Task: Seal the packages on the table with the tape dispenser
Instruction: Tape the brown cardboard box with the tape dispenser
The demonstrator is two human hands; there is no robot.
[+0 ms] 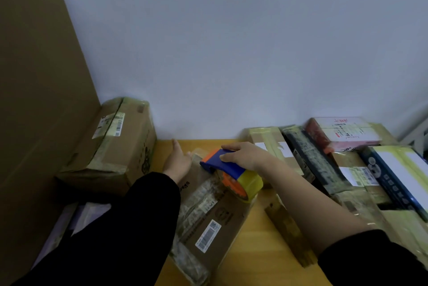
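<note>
A flat brown cardboard package (208, 223) with a barcode label lies across the middle of the wooden table (257, 239). On its far end rests a blue and orange tape dispenser (228, 171) carrying a roll of yellowish tape. My right hand (243, 155) grips the dispenser's blue handle from above. My left hand (177, 160) lies flat against the far left edge of the same package, fingers spread and nothing in it. A band of shiny tape runs along the package's length.
A big taped carton (108, 144) stands at the back left against a tall cardboard sheet (34, 77). Several taped boxes (342, 160) are piled on the right. A narrow brown box (287, 228) lies beside my right forearm. A white wall is behind.
</note>
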